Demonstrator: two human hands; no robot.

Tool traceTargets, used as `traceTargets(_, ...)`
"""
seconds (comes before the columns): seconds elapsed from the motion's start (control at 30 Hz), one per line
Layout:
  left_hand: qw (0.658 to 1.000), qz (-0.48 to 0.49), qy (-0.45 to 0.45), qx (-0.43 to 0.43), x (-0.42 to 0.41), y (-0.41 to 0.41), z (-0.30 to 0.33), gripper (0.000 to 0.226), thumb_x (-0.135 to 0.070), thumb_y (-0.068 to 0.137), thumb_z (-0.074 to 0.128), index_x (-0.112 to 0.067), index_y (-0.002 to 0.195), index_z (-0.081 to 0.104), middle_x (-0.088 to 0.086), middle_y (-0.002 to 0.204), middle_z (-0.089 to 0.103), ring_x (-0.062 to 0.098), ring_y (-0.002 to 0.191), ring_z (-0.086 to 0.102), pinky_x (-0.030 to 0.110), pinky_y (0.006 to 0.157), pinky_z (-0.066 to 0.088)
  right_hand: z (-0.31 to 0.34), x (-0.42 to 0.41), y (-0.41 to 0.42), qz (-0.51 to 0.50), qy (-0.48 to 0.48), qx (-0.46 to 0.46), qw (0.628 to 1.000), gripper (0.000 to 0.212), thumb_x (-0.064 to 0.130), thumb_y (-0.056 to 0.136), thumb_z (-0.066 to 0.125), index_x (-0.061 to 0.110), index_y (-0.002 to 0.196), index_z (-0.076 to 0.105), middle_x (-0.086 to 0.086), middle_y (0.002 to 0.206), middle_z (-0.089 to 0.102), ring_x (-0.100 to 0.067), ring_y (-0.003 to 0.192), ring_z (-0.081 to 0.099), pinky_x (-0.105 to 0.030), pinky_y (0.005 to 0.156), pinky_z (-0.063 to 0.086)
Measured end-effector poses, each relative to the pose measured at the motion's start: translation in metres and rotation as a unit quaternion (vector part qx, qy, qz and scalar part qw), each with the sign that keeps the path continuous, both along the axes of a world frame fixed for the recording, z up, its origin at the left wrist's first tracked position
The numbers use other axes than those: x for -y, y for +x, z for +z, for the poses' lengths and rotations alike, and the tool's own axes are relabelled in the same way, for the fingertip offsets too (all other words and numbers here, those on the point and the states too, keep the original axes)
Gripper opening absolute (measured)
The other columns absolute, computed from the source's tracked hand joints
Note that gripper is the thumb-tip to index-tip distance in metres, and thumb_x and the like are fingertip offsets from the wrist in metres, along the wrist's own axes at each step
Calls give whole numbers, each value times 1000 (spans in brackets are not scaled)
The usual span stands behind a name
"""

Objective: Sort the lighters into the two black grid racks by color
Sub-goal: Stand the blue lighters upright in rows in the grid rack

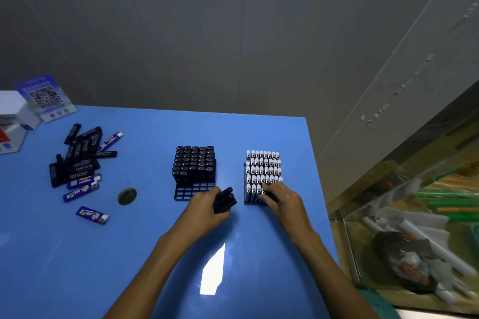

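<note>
Surface [155, 241]: blue, 2 black grid racks side by side near the middle.
Left rack [193, 190]: packed with upright black lighters [194, 162] in the far rows, exact count unclear; about 2 near rows of cells open.
Right rack [246, 199]: upright blue lighters with white caps [263, 168], roughly 5 rows; near row partly hidden by the right hand.
Left hand [207, 208]: clenched around a bundle of black lighters [224, 201], about 3 or 4, held just in front of the left rack's open cells.
Right hand [281, 197]: fingers curled down at the near row of the right rack, touching the white caps; cannot tell whether it grips 1.
Loose pile [77, 158]: far left on the surface, mostly black lighters, roughly 10, overlapping.
Loose blue lighters: 4 seen, 1 at the pile's far edge [111, 140], 2 at its near edge [81, 188], 1 alone nearer [92, 215].
Round hole [127, 196]: 1, in the surface between pile and left rack.
QR card [45, 97]: 1, far left corner, beside white boxes [13, 116].
Glass tank [414, 228]: right of the surface.
</note>
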State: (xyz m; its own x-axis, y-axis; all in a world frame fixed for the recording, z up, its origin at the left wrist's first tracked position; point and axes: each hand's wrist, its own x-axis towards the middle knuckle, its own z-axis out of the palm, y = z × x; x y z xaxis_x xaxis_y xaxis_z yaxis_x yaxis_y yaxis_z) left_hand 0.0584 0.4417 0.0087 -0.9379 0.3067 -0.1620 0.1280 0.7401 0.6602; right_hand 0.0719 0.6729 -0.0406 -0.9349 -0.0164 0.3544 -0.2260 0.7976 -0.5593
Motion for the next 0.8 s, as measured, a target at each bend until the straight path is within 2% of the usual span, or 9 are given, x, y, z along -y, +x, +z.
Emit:
traceTargets(0.27,1000,7,1,0,4,2,5,19,-25,84,68,-12,91,57,2,79,63,15,74,61,32,67,51,14,-3,7,-18,58,19,998,26,25,79,79,18,101,67,6,89,65,-12,72,62,-27,52,51)
traceTargets(0.33,1000,3,-6,-1,4,2,5,20,-25,83,67,-11,92,57,3,80,63,16,74,61,34,68,52,21,-6,8,-21,75,23,997,26,27,79,77,19,102,67,7,91,65,-14,77,62,-24,59,47)
traceTargets(0.47,999,-10,-30,-12,-1,3,9,18,-23,83,65,-11,87,53,3,78,60,18,72,59,33,65,49,29,-15,9,8,119,51,992,28,32,84,69,19,107,65,5,102,63,-18,94,56,-27,85,38)
traceTargets(0.53,999,-16,-38,-19,-5,4,12,18,-22,81,65,-10,87,52,3,78,60,18,72,58,33,64,48,33,-15,12,19,126,51,991,28,32,83,68,19,108,65,5,103,62,-18,99,55,-25,91,34)
traceTargets(0.67,998,-26,-44,-32,-14,8,17,20,-21,79,64,-8,87,51,6,77,60,22,72,58,34,62,46,45,-6,20,51,113,31,992,25,30,81,67,19,104,64,6,98,61,-16,99,55,-20,91,28)
traceTargets(0.8,997,-33,-61,-36,-24,18,21,19,-22,79,64,-11,88,50,6,80,60,23,74,59,34,62,48,65,5,26,95,28,69,993,27,29,87,65,22,113,62,14,103,60,-3,99,48,-19,92,34)
